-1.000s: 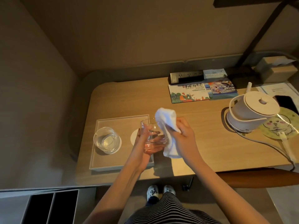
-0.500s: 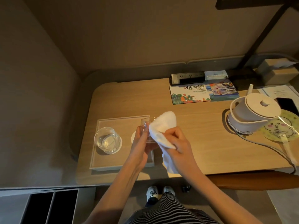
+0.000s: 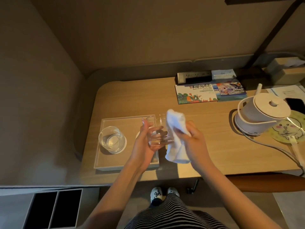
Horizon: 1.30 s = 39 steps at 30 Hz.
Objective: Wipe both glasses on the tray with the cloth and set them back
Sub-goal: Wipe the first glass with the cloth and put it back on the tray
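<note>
My left hand (image 3: 145, 142) grips a clear glass (image 3: 159, 134) held above the right end of the pale tray (image 3: 105, 165). A white cloth (image 3: 175, 136) is bunched in my right hand (image 3: 192, 139) and pressed against the glass's right side, its top folding over the rim. A second clear glass (image 3: 111, 139) stands upright on a white coaster at the tray's left part. Another white coaster (image 3: 138, 135) shows only as a sliver behind my left hand.
On the wooden desk stand a white kettle (image 3: 262, 115) with its cord trailing right, brochures (image 3: 209, 93), a power strip (image 3: 194, 76), a round fan (image 3: 290, 131) and a dark phone (image 3: 296, 104). A tissue box (image 3: 285, 68) sits at the back right. A chair edge (image 3: 264, 182) lies below.
The cloth has slid from covering the glass's mouth to its right side, and the glass is visible again in my left hand. The other glass has not moved.
</note>
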Motion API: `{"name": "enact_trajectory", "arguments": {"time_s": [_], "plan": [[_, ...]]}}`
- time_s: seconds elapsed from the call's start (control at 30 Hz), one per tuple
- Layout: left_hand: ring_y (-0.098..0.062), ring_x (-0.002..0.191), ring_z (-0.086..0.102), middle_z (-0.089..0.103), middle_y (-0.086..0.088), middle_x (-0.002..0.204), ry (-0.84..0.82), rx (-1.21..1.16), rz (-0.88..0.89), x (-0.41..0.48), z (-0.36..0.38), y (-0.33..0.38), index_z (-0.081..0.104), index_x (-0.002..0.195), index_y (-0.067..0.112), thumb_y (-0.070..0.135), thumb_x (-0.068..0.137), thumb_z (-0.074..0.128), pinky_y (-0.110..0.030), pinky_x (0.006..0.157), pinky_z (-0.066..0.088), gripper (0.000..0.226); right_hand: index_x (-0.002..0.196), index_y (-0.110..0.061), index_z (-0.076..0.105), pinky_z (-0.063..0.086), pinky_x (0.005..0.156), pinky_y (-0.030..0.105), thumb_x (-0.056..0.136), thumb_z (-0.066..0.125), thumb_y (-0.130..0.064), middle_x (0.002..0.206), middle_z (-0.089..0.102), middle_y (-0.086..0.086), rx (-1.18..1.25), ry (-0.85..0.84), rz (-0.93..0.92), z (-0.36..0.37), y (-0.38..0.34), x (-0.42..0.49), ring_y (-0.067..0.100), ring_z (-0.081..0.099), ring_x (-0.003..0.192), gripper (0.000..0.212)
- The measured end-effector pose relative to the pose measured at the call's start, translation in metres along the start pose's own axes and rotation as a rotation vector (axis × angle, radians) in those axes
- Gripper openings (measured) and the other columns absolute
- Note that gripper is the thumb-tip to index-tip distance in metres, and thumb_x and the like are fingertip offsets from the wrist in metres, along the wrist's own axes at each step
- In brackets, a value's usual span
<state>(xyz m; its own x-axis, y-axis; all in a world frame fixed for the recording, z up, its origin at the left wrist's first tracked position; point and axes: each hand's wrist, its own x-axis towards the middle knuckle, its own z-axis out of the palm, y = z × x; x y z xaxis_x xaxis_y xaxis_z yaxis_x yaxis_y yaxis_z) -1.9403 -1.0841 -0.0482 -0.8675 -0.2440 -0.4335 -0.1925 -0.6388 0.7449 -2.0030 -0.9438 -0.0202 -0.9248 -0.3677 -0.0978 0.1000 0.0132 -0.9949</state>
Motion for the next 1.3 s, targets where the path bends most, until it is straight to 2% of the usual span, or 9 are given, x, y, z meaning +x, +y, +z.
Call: {"name": "enact_trajectory", "arguments": {"time_s": [0.07, 0.17, 0.27, 0.43, 0.57, 0.7, 0.8, 1.07, 1.3], "plan": [[-0.034, 0.104, 0.064, 0.060, -0.020, 0.125, -0.069, -0.112, -0.031, -0.001, -0.004, 0.001, 0.053, 0.118, 0.011, 0.034, 0.084, 0.065, -0.053, 0.097, 0.049, 0.043, 0.076, -0.030, 0.071, 0.039, 0.074, 0.034, 0.074, 0.062, -0.019, 0.104, 0.056, 0.025, 0.080, 0.038, 0.056, -0.005, -0.003, 0.007, 0.021, 0.056, 0.084, 0.014], [-0.039, 0.119, 0.056, 0.054, -0.023, 0.142, -0.090, -0.198, -0.054, 0.003, -0.009, 0.006, 0.050, 0.136, 0.004, 0.021, 0.077, 0.074, -0.058, 0.109, 0.039, 0.066, 0.075, -0.032, 0.071, 0.039, 0.072, 0.028, 0.074, 0.063, -0.017, 0.095, 0.057, 0.013, 0.071, -0.034, 0.011, -0.003, -0.005, -0.007, 0.014, 0.055, 0.082, 0.017], [-0.027, 0.098, 0.069, 0.071, -0.016, 0.115, -0.086, -0.103, -0.004, 0.008, -0.008, 0.007, 0.059, 0.126, 0.002, 0.028, 0.052, 0.095, -0.040, 0.085, 0.058, 0.086, 0.078, -0.029, 0.070, 0.037, 0.072, 0.016, 0.080, 0.067, -0.007, 0.089, 0.054, -0.002, -0.053, -0.156, -0.073, 0.002, 0.000, -0.013, 0.005, 0.053, 0.081, 0.023], [-0.036, 0.116, 0.052, 0.055, -0.019, 0.130, -0.099, -0.011, -0.018, 0.006, -0.009, 0.003, 0.054, 0.133, 0.005, 0.042, 0.051, 0.095, -0.060, 0.103, 0.045, 0.099, 0.079, -0.021, 0.068, 0.037, 0.070, 0.022, 0.079, 0.063, -0.016, 0.089, 0.055, 0.007, -0.033, 0.030, -0.054, -0.001, -0.001, 0.001, 0.007, 0.053, 0.079, 0.008], [-0.021, 0.093, 0.057, 0.061, -0.014, 0.117, -0.074, -0.041, -0.040, 0.006, -0.001, 0.017, 0.057, 0.127, 0.010, 0.037, 0.064, 0.086, -0.033, 0.074, 0.053, 0.074, 0.093, -0.025, 0.070, 0.034, 0.069, 0.009, 0.080, 0.064, -0.008, 0.089, 0.050, -0.007, -0.373, -0.124, -0.364, 0.012, 0.001, -0.026, -0.007, 0.048, 0.083, 0.022], [-0.030, 0.101, 0.063, 0.066, -0.018, 0.114, -0.105, -0.014, -0.070, 0.008, -0.002, 0.018, 0.053, 0.131, 0.012, 0.055, 0.046, 0.092, -0.038, 0.082, 0.057, 0.103, 0.076, -0.022, 0.066, 0.031, 0.063, 0.012, 0.079, 0.063, -0.021, 0.083, 0.050, -0.005, -0.300, -0.027, -0.324, 0.015, -0.008, -0.006, -0.006, 0.046, 0.075, 0.004], [-0.035, 0.100, 0.069, 0.069, -0.023, 0.118, -0.144, -0.037, -0.084, 0.003, -0.001, 0.024, 0.051, 0.130, 0.010, 0.067, 0.056, 0.079, -0.044, 0.082, 0.061, 0.098, 0.074, -0.018, 0.063, 0.032, 0.061, 0.015, 0.077, 0.061, -0.019, 0.077, 0.050, -0.008, -0.129, 0.078, -0.174, 0.003, -0.010, 0.008, 0.001, 0.046, 0.068, 0.004], [-0.044, 0.129, 0.047, 0.044, -0.031, 0.147, -0.122, -0.193, -0.147, 0.002, 0.000, 0.032, 0.038, 0.148, 0.002, 0.054, 0.089, 0.044, -0.048, 0.085, 0.058, 0.078, 0.089, -0.001, 0.070, 0.039, 0.063, 0.027, 0.084, 0.061, -0.021, 0.090, 0.057, 0.004, -0.368, 0.025, -0.419, 0.002, -0.009, -0.005, 0.018, 0.055, 0.081, 0.023], [-0.027, 0.107, 0.061, 0.061, -0.017, 0.125, 0.011, 0.106, -0.003, 0.009, -0.002, 0.026, 0.050, 0.137, 0.003, 0.055, 0.066, 0.075, -0.042, 0.089, 0.051, 0.091, 0.109, -0.010, 0.069, 0.029, 0.066, 0.008, 0.082, 0.063, -0.002, 0.087, 0.048, 0.005, -0.569, -0.170, -0.468, 0.020, 0.002, -0.023, 0.004, 0.043, 0.078, 0.029]]}}
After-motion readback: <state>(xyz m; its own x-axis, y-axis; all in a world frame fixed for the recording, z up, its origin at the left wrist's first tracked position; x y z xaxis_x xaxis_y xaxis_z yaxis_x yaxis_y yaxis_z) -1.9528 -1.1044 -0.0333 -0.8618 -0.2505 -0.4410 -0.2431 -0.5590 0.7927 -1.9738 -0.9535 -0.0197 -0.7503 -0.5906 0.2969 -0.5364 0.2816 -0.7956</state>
